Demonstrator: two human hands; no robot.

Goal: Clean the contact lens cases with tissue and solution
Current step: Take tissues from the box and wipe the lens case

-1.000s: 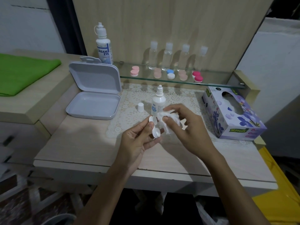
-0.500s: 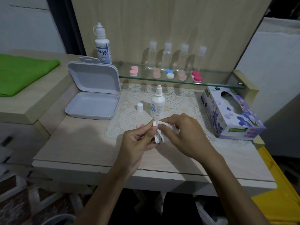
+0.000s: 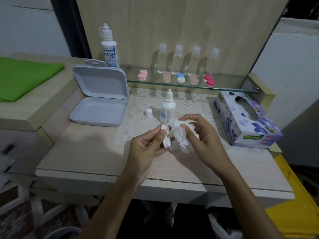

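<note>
- Pale wood-grain table (image 3: 82,152) is sitting against a wood back panel (image 3: 172,23), white walls either side; patterned floor is showing lower left, blurry.
- Lace mat (image 3: 189,104) is lying on the table centre; glass shelf (image 3: 233,85) is running along the panel above it.
- Left: a raised ledge is carrying one folded green cloth (image 3: 22,78).
- One grey box (image 3: 100,100) is standing open, lid up, left of the mat.
- One big bottle (image 3: 110,49) labelled DREAM EYE is standing behind the box.
- One small solution bottle (image 3: 168,109) is standing uncapped on the mat; one white cap (image 3: 149,112) is sitting just beside it, apart.
- Four clear bottles (image 3: 178,59) are lining the back of the shelf.
- Five lens cases on shelf (image 3: 180,78): pink, two peach, blue-white, magenta.
- One tissue box (image 3: 248,118) is sitting at right, floral print.
- Yellow object (image 3: 293,195) is showing at right edge, unclear what.
- Left hand (image 3: 148,145) is pinching the white lens case (image 3: 166,137) on edge between thumb and fingers, above the table front of the mat.
- Right hand (image 3: 202,137) is curling around a crumpled tissue (image 3: 181,135), held just beside the case; contact can't be told.
</note>
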